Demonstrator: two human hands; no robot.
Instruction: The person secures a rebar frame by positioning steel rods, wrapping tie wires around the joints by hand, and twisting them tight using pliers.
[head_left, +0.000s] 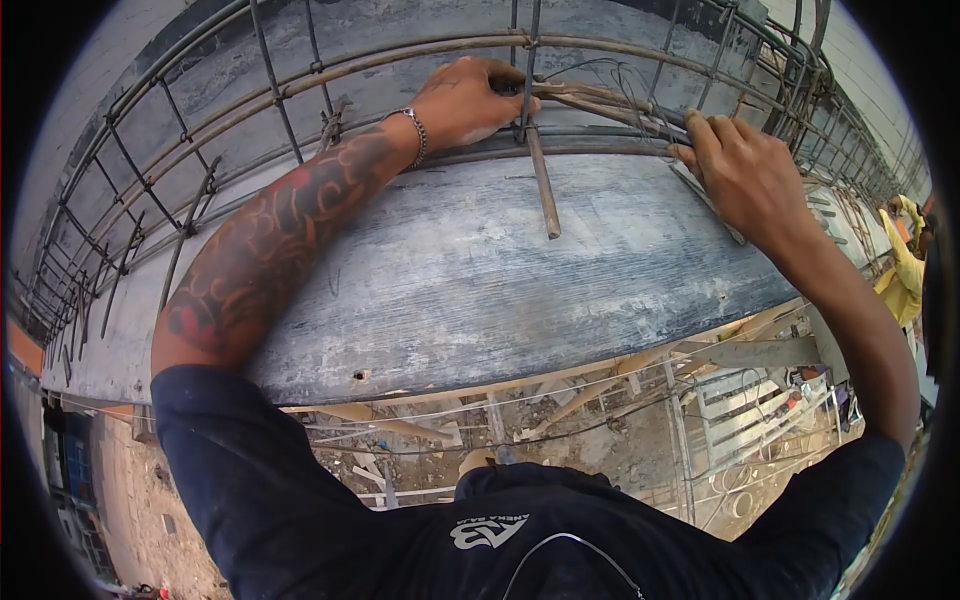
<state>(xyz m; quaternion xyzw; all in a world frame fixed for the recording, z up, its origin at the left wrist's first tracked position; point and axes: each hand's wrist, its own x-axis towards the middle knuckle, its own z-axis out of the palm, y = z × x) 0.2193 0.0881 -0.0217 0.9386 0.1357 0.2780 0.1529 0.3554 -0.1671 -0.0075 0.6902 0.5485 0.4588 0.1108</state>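
Touching rebar (543,185), left grip (468,97) and right grip (748,172) curled, holds unclear, shirt (430,545) reading "ANEKA BAJA"

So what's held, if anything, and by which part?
The right hand seems to grip thin strands by their right end; for the left hand I can't tell.

On your dark shirt (600,510), you can read the white words "ANEKA BAJA" (492,521), which appear upside down from the camera. Beside them stands a bigger white logo (484,535), whose letters I cannot read surely.
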